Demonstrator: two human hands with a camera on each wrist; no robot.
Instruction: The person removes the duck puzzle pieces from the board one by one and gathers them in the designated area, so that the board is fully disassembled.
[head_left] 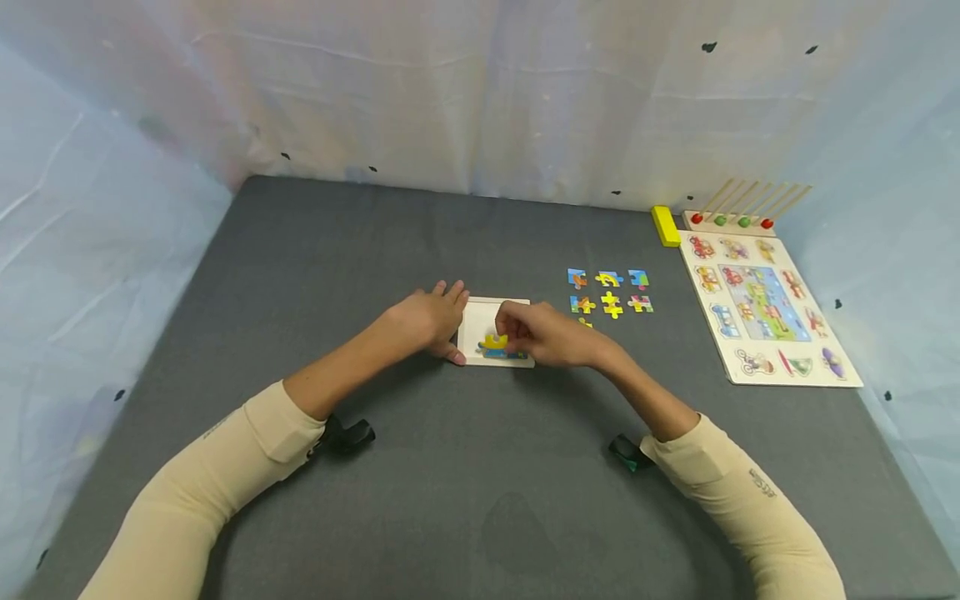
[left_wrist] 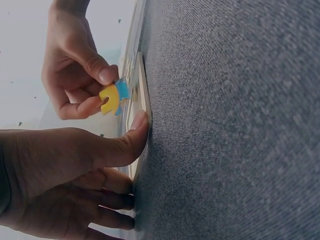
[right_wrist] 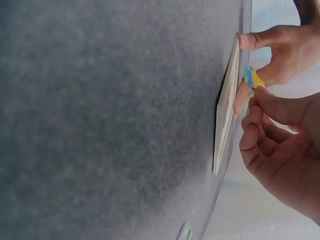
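Note:
My right hand (head_left: 553,335) pinches a yellow and blue jigsaw piece (left_wrist: 111,98) between thumb and fingers, close over a shallow pale wooden puzzle tray (head_left: 478,315). In the head view the piece overlaps a yellow and blue patch along the tray's near side, partly hidden by the fingers. My left hand (head_left: 426,322) lies at the tray's left side with fingers spread. Its thumb touches the near left corner and its fingertips rest by the far left corner. The tray's edge also shows in the right wrist view, below the held piece.
Several loose jigsaw pieces (head_left: 611,304) lie in rows right of the tray. Farther right are a large picture board (head_left: 712,325), a yellow block (head_left: 665,226) and a wooden rack with upright sticks (head_left: 731,223). Plastic sheeting (head_left: 480,100) borders the grey table (head_left: 360,250).

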